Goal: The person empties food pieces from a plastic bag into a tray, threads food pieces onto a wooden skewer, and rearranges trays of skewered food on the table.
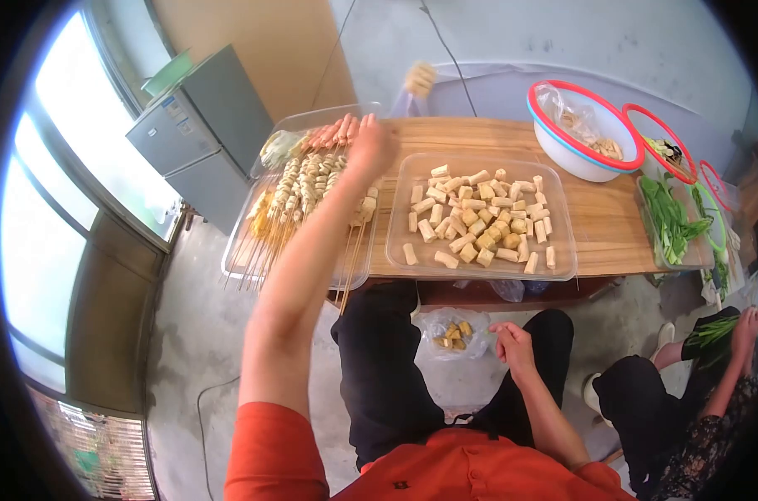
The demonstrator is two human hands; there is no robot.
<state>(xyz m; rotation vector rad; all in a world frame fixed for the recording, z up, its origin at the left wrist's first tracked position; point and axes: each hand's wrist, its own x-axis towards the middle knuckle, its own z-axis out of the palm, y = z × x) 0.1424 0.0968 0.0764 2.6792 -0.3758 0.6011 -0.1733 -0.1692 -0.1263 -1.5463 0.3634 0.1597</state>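
Note:
My left hand [373, 152] is over the far right part of a clear plastic tray [230, 265], by the pink sausage pieces [343, 132]; its fingers are smeared and partly hidden. Skewers [305, 185] of pale, coiled food fill this tray, their bare sticks pointing toward me. A few skewers [349, 259] stick out over the tray's right front edge under my forearm. My right hand [514, 346] hangs above my right thigh, fingers curled, with nothing visible in it. Beside it, lower down, a clear plastic bag [472, 342] holds browned chunks.
Another clear tray [569, 267] on the wooden table [471, 134] holds many pale cut pieces. Red-rimmed bowls [592, 171] and leafy greens [673, 219] stand at right. A yellowish item [420, 79] shows beyond the far edge. A co-worker's hand [745, 334] holds green stalks. A fridge [199, 134] stands left.

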